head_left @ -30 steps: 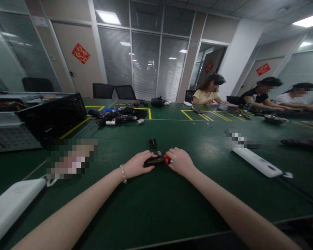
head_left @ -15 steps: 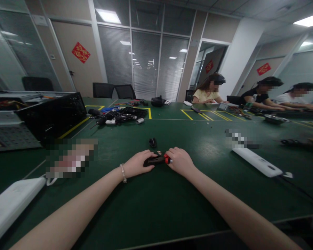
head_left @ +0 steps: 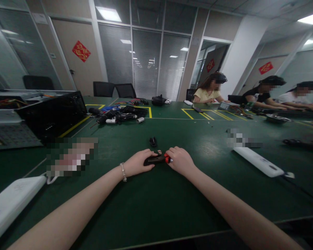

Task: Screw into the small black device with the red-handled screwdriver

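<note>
My left hand [head_left: 139,161], with a beaded bracelet at the wrist, is closed around one end of a dark, elongated object [head_left: 155,159] low over the green table. My right hand [head_left: 181,160] curls around a small red item with a silvery part [head_left: 168,158] at the other end of the dark object. Whether the red item is joined to the dark object or only touches it, I cannot tell. The right fingertips are partly hidden. Just beyond my hands lies a small black coiled cable [head_left: 153,141].
An opened computer case [head_left: 52,118] stands at left. Behind lies a heap of black cables and tools [head_left: 122,114]. White power banks lie at left [head_left: 18,194] and right [head_left: 261,162]. A metal bowl [head_left: 278,118] sits at right. Several people [head_left: 208,93] sit along the far right side.
My hands keep almost the same place and grip on the dark object and the red item. The view has shifted very slightly.
</note>
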### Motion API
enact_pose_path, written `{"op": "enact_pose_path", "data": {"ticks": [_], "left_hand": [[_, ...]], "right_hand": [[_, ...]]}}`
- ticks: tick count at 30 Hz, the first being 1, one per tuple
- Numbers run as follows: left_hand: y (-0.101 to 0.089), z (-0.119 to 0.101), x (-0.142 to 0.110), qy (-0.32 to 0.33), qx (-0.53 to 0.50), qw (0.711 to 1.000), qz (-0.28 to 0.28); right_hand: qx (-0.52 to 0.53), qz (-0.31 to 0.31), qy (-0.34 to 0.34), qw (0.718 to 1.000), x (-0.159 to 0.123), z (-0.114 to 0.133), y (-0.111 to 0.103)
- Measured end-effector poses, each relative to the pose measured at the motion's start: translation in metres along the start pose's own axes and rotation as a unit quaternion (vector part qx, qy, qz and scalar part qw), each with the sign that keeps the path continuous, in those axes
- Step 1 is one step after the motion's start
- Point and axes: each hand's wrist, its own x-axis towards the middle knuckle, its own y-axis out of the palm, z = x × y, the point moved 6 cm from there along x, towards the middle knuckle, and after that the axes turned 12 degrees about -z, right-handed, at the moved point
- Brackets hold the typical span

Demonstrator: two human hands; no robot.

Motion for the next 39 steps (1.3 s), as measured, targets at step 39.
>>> {"op": "enact_pose_path", "data": {"ticks": [39], "left_hand": [[0.0004,0.001,0.0004,-0.003,0.003,1.0,0.001]], "right_hand": [[-0.005,0.002,-0.002,1.0,0.0012,-0.0001,-0.0005]]}}
